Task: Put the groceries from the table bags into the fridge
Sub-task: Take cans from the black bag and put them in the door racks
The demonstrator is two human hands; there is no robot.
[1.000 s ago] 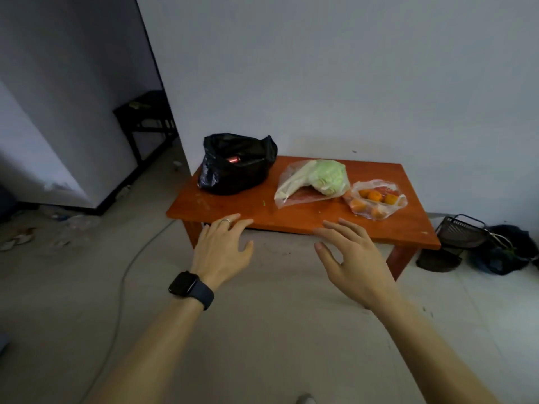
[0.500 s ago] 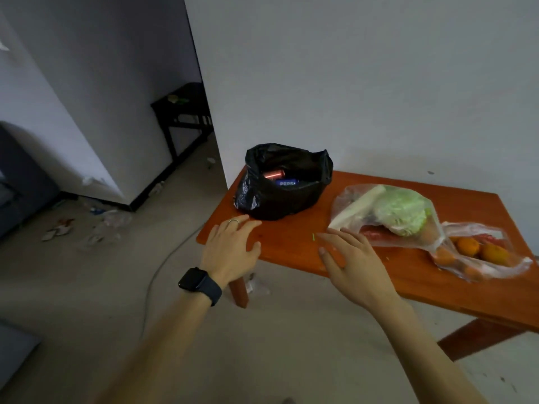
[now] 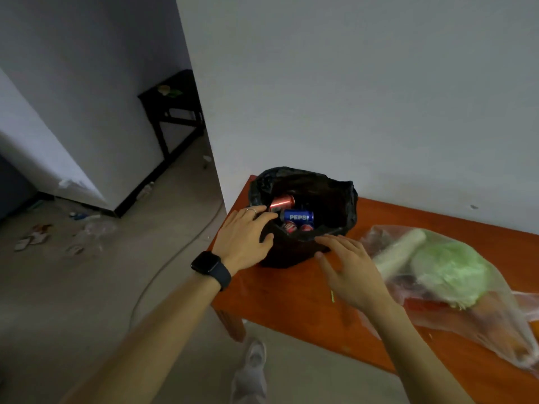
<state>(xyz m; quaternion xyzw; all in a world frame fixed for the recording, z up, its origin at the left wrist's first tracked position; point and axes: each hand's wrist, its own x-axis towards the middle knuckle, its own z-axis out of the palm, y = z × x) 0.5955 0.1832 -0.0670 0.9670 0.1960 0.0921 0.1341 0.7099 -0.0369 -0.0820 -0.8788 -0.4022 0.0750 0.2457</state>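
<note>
A black plastic bag [image 3: 329, 196] stands open on the left end of the orange-brown table [image 3: 285, 293]. Inside it lie several drink cans, among them a blue Pepsi can [image 3: 297, 216] and a red can [image 3: 282, 202]. My left hand [image 3: 245, 237] rests on the bag's left rim with its fingers spread. My right hand [image 3: 347, 266] touches the bag's near rim with straight fingers. A clear bag [image 3: 437, 266] holding a green cabbage and a pale long vegetable lies to the right.
The white wall stands right behind the table. A dark side table [image 3: 172, 109] sits down the passage at the left. Litter [image 3: 38, 237] and a cable lie on the grey floor. My shoe [image 3: 253, 365] shows beside the table leg.
I have come closer to the table. Both hands moved forward from the table's front edge onto the black bag's rim, and the cans inside came into clear view.
</note>
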